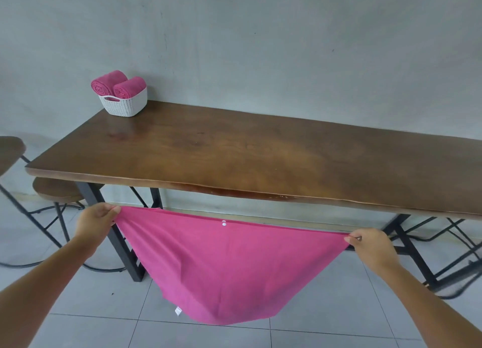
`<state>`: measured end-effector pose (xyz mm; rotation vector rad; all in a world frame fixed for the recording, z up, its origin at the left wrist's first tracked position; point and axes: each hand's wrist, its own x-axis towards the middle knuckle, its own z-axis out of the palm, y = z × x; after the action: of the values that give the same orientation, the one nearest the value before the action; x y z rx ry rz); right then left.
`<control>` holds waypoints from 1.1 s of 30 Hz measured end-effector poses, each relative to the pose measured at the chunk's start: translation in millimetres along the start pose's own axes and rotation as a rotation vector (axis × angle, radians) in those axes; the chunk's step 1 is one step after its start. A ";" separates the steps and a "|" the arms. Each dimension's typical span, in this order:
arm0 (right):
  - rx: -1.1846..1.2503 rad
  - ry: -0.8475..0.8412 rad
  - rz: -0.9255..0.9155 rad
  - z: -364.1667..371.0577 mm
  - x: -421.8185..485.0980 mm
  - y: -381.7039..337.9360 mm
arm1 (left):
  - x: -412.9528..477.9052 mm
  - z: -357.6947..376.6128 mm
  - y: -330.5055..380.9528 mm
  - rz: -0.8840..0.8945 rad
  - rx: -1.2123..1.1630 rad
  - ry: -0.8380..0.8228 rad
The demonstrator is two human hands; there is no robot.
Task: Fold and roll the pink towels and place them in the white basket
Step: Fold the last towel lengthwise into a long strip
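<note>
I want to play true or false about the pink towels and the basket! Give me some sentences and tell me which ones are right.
1. Two rolled towels sit in the white basket. True.
2. The white basket stands on the floor. False: it stands on the table, at its far left corner.
3. The left hand and the right hand each hold a top corner of the open towel. True.
4. The open towel lies flat on the table. False: it hangs in front of the table, held up by both hands.
</note>
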<state>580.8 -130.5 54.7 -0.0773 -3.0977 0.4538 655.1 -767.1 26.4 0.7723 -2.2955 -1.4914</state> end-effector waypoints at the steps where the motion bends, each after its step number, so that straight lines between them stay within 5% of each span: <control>1: 0.016 0.018 -0.002 0.0 -2.3 1.7 | -1.9 0.3 0.5 0.000 -0.006 0.002; 11: 0.134 0.192 -0.049 -4.2 -18.8 16.9 | -14.9 0.3 13.3 0.014 -0.036 0.014; 33: 0.482 0.268 0.332 27.3 53.2 -12.4 | 44.6 37.5 47.7 -0.059 0.015 0.173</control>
<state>526.6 -147.4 32.3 -0.5939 -2.6324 1.0817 586.5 -749.9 52.1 0.9415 -2.1754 -1.3748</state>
